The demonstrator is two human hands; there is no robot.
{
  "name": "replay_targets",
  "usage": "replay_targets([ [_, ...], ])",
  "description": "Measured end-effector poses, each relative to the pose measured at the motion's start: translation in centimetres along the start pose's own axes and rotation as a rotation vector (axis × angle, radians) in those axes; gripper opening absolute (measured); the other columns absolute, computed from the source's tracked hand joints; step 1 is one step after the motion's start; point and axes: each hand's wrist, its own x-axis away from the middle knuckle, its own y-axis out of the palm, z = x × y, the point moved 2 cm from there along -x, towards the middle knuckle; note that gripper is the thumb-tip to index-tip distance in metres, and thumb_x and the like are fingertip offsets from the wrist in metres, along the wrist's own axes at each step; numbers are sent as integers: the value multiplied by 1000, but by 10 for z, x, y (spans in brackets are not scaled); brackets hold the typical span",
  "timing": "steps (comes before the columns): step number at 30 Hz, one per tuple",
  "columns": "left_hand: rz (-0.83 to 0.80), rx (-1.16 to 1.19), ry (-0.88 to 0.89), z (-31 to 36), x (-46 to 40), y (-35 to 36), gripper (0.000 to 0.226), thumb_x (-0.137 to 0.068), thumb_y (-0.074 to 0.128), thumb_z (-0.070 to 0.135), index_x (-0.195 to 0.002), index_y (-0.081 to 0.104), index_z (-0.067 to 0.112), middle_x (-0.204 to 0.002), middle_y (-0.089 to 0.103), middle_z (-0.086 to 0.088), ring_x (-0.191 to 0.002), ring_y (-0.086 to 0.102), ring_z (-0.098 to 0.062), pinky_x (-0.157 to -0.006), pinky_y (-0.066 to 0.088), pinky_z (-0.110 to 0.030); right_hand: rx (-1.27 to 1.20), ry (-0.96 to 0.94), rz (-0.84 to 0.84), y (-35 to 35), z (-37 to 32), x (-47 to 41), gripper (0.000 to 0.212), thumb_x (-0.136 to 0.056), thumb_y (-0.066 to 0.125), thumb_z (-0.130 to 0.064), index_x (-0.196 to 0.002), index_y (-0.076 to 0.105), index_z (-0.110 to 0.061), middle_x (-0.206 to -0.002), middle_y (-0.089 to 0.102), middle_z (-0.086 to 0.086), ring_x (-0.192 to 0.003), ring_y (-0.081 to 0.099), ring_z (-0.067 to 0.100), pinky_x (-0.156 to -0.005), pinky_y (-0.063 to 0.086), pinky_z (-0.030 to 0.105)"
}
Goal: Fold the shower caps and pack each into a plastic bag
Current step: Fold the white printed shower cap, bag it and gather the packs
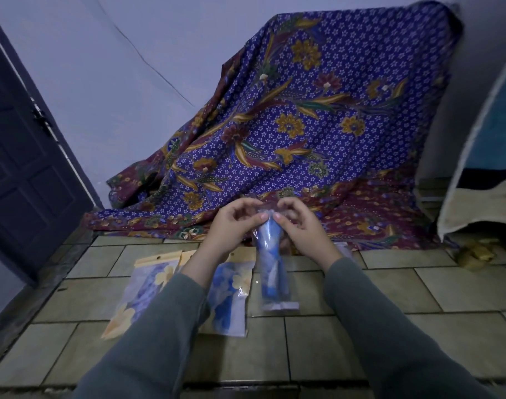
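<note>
We pinch the top of a plastic bag (pixel 275 272) between left hand (pixel 234 223) and right hand (pixel 299 226), the folded shower cap (pixel 270 249) inside, hanging above the tiled floor (pixel 390 298).

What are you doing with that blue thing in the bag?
A person sitting on the tiled floor holds up a clear plastic bag with a folded blue shower cap already inside. The left hand and the right hand pinch the bag's top edge, as if closing it. Two packed bags with flowered caps lie on the floor below the left arm. A patterned cloth hangs behind.
</note>
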Motion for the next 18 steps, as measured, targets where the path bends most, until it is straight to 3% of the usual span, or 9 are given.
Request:
replay_targets([
  [5, -42, -124, 83, 7, 13, 0, 22, -82, 65, -6, -86, 68, 15, -75, 62, -1, -62, 55, -6, -61, 48, -20, -37, 14, -11, -3, -3, 6, 23, -94, 56, -6, -84, 54, -27, -83, 62, -1, -56, 52, 11, -47, 47, 30],
  [10, -38, -193, 189, 14, 23, 3, 22, -84, 60, -10, -89, 64, 12, -78, 62, 3, -67, 56, 4, -65, 46, -12, -114, 45, -55, 2, -11, 11, 14, -95, 52, -4, -87, 52, -16, -74, 58, -5, -53, 52, 5, -46, 55, 27],
  [13, -43, -232, 232, 18, 26, 0, 24, -86, 56, -12, -84, 63, 11, -83, 59, 1, -68, 56, 1, -64, 46, -15, -116, 57, -54, 2, -16, 12, 15, -95, 50, -2, -86, 52, -14, -74, 60, -6, -52, 53, 7, -47, 53, 22],
  [16, -73, -219, 183, 18, 26, -5, 25, -86, 54, -10, -79, 66, 10, -92, 60, -8, -72, 58, -14, -64, 49, -23, -129, 59, -19, -2, -17, 12, 20, -95, 46, 3, -85, 52, -13, -87, 59, 3, -69, 55, 21, -52, 55, 24],
  [18, -65, -233, 141, 18, 29, -7, 16, -80, 56, 1, -79, 68, 12, -89, 63, -11, -72, 58, -15, -63, 49, -23, -66, 45, -31, -2, -15, 11, 23, -95, 45, 4, -83, 52, -15, -88, 56, 0, -75, 51, 23, -55, 56, 24],
])
